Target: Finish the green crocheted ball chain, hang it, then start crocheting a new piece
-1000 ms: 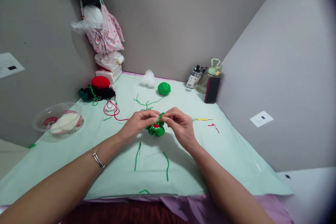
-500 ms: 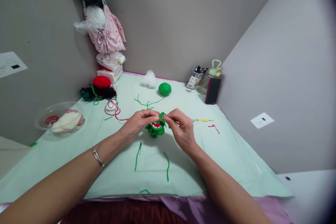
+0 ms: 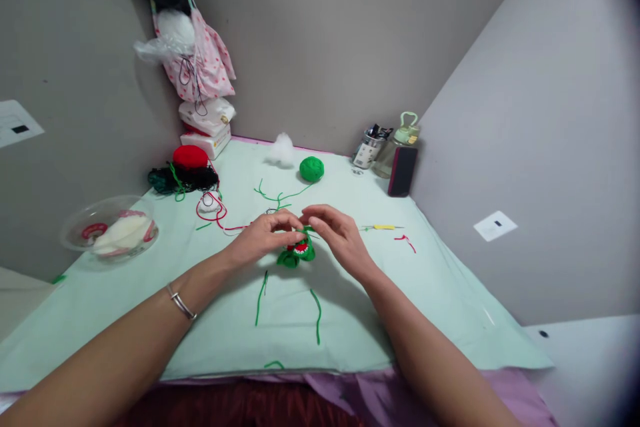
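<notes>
Pinching the small green toy (image 3: 289, 260) between thumb and fingers, the left grip (image 3: 267, 233) looks to be the steadying one. The toy hangs below that thumb, a red patch (image 3: 301, 248) edged in white showing on it; I can't tell whether it touches the bench (image 3: 225, 340). The right grip (image 3: 341, 232) arches close beside, fingers bent near the toy's top; whether those fingertips have closed on anything is hidden from me.

For work this small, I'd say the left pinch should be firm yet light, since soft yarn likely squashes out of shape. The right fingertips would do best with short, slow movements close to the toy, so nothing snags. Tipping the top edge towards the eyes would help, as the fingers cover much of it.

Nearer the person, a left strand (image 3: 261, 301) and a right strand (image 3: 317, 317) of green yarn lie loose, best kept from catching on a wrist. Off to the right is a yellow-handled tool (image 3: 384, 227), near a red scrap (image 3: 407, 241). Beyond the hands sits the green ball (image 3: 312, 169), its tail trailing leftward; keeping that unlooped would spare tangles.
</notes>
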A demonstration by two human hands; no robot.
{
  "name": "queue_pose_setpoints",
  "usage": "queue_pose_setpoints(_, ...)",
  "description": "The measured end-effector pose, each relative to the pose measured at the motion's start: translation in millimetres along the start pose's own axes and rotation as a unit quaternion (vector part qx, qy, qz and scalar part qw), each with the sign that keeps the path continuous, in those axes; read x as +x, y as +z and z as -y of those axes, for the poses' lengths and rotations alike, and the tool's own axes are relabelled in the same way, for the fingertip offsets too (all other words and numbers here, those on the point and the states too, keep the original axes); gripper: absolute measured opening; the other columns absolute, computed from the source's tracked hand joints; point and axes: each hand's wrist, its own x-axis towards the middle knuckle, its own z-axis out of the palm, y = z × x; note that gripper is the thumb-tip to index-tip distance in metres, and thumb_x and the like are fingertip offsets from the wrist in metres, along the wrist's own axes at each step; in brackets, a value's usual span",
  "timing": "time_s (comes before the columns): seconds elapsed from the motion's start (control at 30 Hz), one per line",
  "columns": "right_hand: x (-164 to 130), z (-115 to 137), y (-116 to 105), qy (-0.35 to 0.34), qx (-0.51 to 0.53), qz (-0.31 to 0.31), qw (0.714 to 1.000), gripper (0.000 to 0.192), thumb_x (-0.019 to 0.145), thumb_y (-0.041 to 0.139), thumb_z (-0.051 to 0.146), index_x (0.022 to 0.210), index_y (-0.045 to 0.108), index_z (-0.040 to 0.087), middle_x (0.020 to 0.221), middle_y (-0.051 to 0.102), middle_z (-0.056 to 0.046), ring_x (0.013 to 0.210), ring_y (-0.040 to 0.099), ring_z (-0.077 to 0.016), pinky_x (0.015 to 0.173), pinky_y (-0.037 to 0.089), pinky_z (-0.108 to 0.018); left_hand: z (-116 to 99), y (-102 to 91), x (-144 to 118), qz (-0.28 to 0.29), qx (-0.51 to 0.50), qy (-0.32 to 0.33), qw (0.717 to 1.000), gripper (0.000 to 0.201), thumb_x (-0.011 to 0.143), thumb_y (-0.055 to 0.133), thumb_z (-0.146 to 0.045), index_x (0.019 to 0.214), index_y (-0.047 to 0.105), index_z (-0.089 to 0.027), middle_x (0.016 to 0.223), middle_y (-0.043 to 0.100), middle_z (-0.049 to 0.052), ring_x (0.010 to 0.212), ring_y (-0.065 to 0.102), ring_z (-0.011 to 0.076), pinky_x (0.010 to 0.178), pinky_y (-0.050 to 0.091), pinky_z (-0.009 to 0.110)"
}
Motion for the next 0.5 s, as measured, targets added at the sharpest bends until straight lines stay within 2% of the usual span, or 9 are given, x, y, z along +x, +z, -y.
queue_pose_setpoints(0.07,0.8,-3.6,0.4,0.026,0.036,0.023,0.999,0.016,0.09,0.069,0.035,0.099,0.072,0.021,0.097,0.074,-0.004,0.09,0.068,-0.0175,0.083,0.052,-0.032,0.7,-2.2,0.8,-0.008,0.01,-0.001,1.0,0.018,0.08,0.076,-0.035,0.083,0.07,-0.018,0.096,0.061,0.003,0.088,0.058,0.0192,0.082,0.042,0.033)
queue_pose_setpoints(0.2,1.1,-5.6,-0.2,0.048,0.072,0.048,0.995,0.014,0.085,0.075,0.031,0.094,0.074,0.02,0.088,0.072,-0.001,0.08,0.064,-0.0143,0.075,0.05,-0.029,2.2,-1.8,1.2,-0.013,-0.006,-0.018,1.0,0.019,0.084,0.07,-0.036,0.085,0.065,-0.018,0.08,0.06,0.0,0.075,0.053,0.0167,0.071,0.039,0.031)
queue_pose_setpoints(0.4,0.9,-0.4,-0.4,0.069,0.11,0.052,0.99,0.026,0.089,0.07,0.034,0.112,0.073,0.021,0.074,0.068,0.001,0.073,0.062,-0.0136,0.076,0.05,-0.03,6.8,-0.4,1.6,-0.017,-0.035,-0.017,0.999,0.016,0.09,0.063,-0.035,0.087,0.063,-0.02,0.084,0.062,0.0,0.08,0.054,0.0168,0.076,0.038,0.031)
queue_pose_setpoints(0.5,2.3,-0.5,-1.1,0.082,0.111,0.027,0.99,0.019,0.085,0.074,0.035,0.097,0.076,0.02,0.074,0.067,0.001,0.07,0.059,-0.0125,0.072,0.048,-0.029,8.4,-0.7,1.1,0.004,-0.038,-0.029,0.999,0.018,0.088,0.068,-0.036,0.084,0.066,-0.019,0.082,0.062,0.0,0.078,0.053,0.0161,0.076,0.038,0.03)
